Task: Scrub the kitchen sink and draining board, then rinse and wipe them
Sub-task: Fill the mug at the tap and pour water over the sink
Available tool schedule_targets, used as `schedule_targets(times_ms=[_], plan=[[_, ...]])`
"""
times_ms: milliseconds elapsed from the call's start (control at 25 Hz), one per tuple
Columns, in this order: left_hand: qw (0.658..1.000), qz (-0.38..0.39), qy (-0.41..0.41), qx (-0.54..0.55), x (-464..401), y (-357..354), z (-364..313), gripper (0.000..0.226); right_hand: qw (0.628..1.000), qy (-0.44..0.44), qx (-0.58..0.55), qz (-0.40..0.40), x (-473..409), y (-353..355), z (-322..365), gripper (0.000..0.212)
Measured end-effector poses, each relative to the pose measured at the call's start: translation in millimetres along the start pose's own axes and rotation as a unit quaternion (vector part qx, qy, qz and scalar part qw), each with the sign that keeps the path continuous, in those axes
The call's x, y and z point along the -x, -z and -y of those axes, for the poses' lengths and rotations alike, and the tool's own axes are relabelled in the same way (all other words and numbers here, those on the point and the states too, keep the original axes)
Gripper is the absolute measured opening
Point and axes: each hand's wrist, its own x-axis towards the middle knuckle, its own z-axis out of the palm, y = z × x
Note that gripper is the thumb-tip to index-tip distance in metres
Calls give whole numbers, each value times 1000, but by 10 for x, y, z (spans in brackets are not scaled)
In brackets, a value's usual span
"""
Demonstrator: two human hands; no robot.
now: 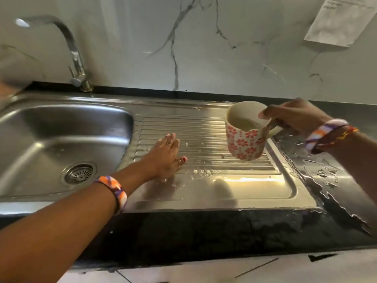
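While water pools on the dark tabletop (204, 231) low in the frame, we judge ourselves at the rinse. At centre, our left hand (167, 154) lies flat, fingers straight, on the wet draining board (204, 127). Right of centre, our right hand (293, 115) grips a flowered mug (244, 137) tilted above it. Next, pour and sweep toward the sink (61, 135) at left.

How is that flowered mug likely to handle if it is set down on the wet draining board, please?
The mug looks ceramic, so it is probably rigid, fairly heavy and breakable if dropped. The right hand holds it tilted by the handle. The draining board is ridged and wet, so the mug may slide or rock slightly there.
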Motion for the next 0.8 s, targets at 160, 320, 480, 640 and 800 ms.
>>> schedule_targets(times_ms=[160, 320, 480, 640, 800], plan=[[993, 40, -110, 13, -61, -16, -584, 71, 979, 6, 193, -67, 34, 266, -159, 26], [971, 103, -216, 3, -46, -211, -1135, 73, 922, -26, 374, -94, 107, 255, -367, 39], [955, 153, -254, 23, 137, -281, -1215, 71, 892, -49, 439, -94, 257, 15, -344, 48], [954, 141, -258, 65, 385, -256, -772, 66, 899, -31, 431, -67, 406, -368, -75, 49], [967, 123, -212, 73, 691, -160, -65, 65, 900, 25, 432, -41, 564, -820, 392, 46]])
